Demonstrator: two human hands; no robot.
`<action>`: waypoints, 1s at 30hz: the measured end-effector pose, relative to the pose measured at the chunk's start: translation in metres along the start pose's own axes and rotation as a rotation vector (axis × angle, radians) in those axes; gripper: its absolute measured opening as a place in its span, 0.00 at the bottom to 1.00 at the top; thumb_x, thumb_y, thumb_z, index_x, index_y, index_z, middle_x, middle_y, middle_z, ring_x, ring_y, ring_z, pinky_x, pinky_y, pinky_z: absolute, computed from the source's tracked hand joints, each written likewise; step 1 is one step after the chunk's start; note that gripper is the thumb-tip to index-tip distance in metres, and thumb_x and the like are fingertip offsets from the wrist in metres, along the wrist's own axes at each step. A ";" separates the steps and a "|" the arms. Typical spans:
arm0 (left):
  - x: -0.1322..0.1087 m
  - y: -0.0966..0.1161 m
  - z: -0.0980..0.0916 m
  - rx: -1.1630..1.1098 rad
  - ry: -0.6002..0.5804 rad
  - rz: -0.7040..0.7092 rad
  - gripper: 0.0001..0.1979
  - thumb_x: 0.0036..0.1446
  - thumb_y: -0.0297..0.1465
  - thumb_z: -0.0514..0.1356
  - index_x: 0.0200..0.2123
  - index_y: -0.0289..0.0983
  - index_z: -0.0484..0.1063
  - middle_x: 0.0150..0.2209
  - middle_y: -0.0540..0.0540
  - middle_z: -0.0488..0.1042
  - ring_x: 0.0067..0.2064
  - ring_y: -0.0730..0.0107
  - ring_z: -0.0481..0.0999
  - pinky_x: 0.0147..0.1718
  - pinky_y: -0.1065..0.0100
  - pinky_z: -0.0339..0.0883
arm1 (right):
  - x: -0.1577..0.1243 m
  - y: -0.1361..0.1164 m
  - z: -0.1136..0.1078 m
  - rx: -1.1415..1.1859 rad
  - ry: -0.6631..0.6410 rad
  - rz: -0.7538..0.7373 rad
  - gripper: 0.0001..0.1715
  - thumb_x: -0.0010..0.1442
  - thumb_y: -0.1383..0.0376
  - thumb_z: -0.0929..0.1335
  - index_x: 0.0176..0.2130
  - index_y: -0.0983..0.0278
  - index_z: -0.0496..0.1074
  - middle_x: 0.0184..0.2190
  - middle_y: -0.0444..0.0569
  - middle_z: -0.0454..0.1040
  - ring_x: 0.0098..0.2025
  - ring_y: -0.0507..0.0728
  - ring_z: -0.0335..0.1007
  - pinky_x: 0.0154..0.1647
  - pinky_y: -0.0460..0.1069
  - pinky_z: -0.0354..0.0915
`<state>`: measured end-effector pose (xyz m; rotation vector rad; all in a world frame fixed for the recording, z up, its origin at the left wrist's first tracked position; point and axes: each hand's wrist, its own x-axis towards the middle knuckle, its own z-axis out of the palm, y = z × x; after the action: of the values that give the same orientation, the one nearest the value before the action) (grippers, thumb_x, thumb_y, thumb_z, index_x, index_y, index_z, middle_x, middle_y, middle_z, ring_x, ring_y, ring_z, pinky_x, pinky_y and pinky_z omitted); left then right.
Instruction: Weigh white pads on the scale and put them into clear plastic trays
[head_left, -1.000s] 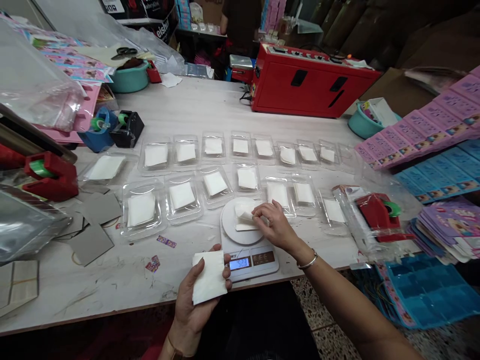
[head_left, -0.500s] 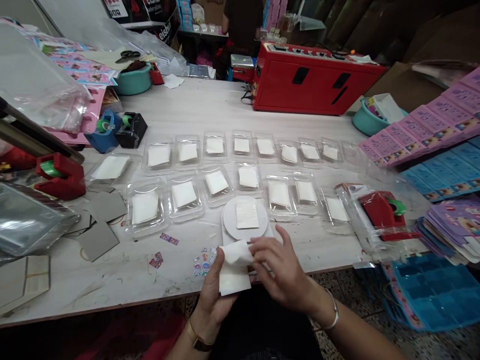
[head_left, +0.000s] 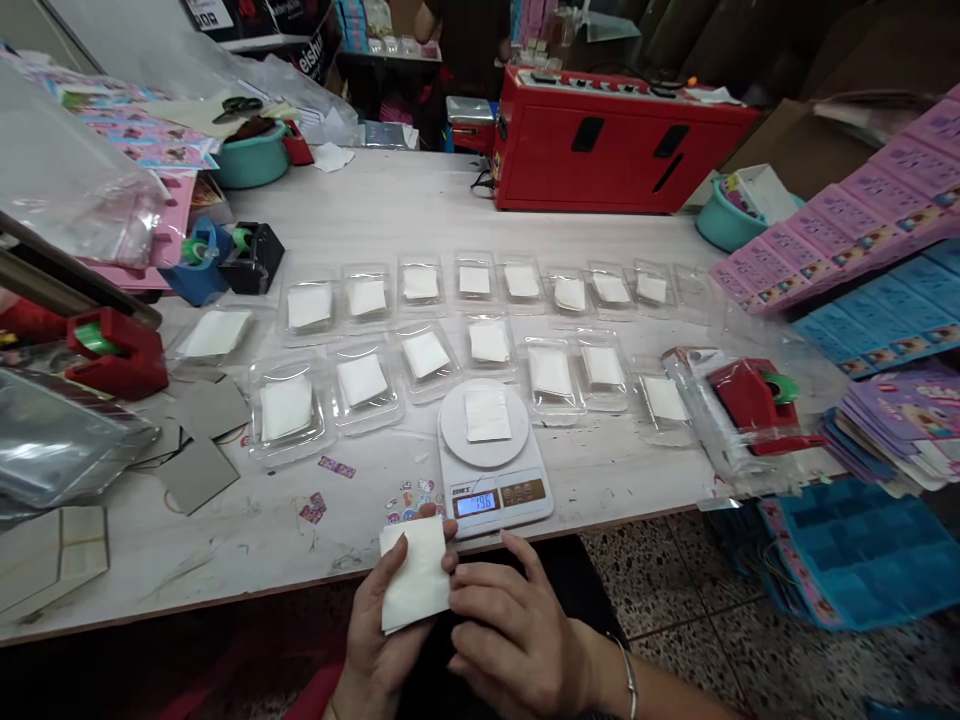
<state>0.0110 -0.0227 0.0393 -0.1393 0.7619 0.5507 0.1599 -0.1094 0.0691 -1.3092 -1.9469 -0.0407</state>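
Observation:
My left hand (head_left: 382,620) grips a stack of white sheets (head_left: 417,574) below the table's front edge, thumb on top and fingertips round the far side. Beside the stack's right edge is my right hand (head_left: 517,630), its fingers loosely bent and spread, with nothing seen in it. A white digital scale (head_left: 534,492) lies just beyond my hands, its lit display reading about 196, decimal point unclear. On its round plate rests a small white stack (head_left: 487,415). Clear plastic trays (head_left: 330,425) holding white stacks stand in two rows behind and beside the scale.
A red machine (head_left: 622,145) stands at the back. Red tape dispensers (head_left: 120,350) sit at both sides. Grey cards (head_left: 199,475) and small stickers (head_left: 336,467) lie at left. Pink boxes (head_left: 862,200) line the right. A person stands beyond the table.
My left hand has moved left and down with the stack, whose raised top sheet now lies flatter. My right hand has moved down, and the scale's display is uncovered.

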 end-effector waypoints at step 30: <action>0.075 -0.009 0.078 0.263 -0.336 -0.075 0.42 0.49 0.29 0.64 0.66 0.39 0.51 0.41 0.41 0.76 0.33 0.66 0.73 0.36 0.63 0.67 | 0.122 0.182 -0.009 -0.238 -0.711 0.619 0.15 0.60 0.56 0.69 0.36 0.67 0.72 0.38 0.55 0.73 0.42 0.62 0.67 0.40 0.53 0.59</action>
<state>0.1082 0.0257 0.0434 0.1652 0.4927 0.3844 0.2893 0.0665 0.0814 -2.2618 -2.0198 0.5849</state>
